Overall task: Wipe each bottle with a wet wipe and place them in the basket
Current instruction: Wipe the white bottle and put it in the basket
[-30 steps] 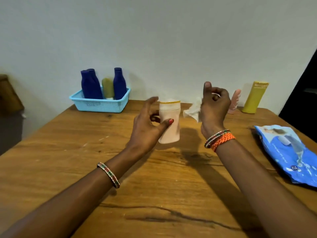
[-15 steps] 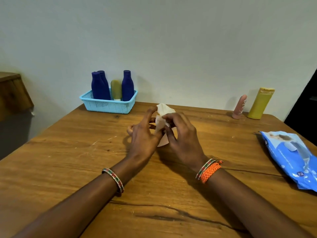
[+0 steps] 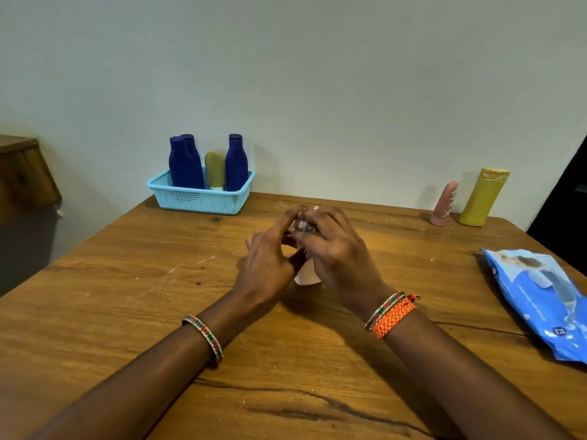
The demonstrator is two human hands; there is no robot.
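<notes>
At the middle of the wooden table, my left hand [image 3: 270, 262] grips a small pale pink bottle [image 3: 306, 276]; only its lower part shows between my hands. My right hand [image 3: 336, 249] is wrapped over the bottle's top, pressing a white wet wipe [image 3: 300, 225] against it. The light blue basket [image 3: 203, 198] stands at the far left by the wall with three dark blue bottles [image 3: 185, 161] and an olive tube [image 3: 215, 169] upright inside. A pink tube [image 3: 444, 203] and a yellow bottle [image 3: 482, 196] stand at the far right.
A blue pack of wet wipes [image 3: 540, 296] lies near the table's right edge. A wooden piece of furniture [image 3: 22, 176] sits off the table to the left. The wall runs just behind the table's far edge.
My right hand came in from the right with the wipe and closed over the bottle. Both hands lowered the bottle toward the table, and the wipe now covers its top.
</notes>
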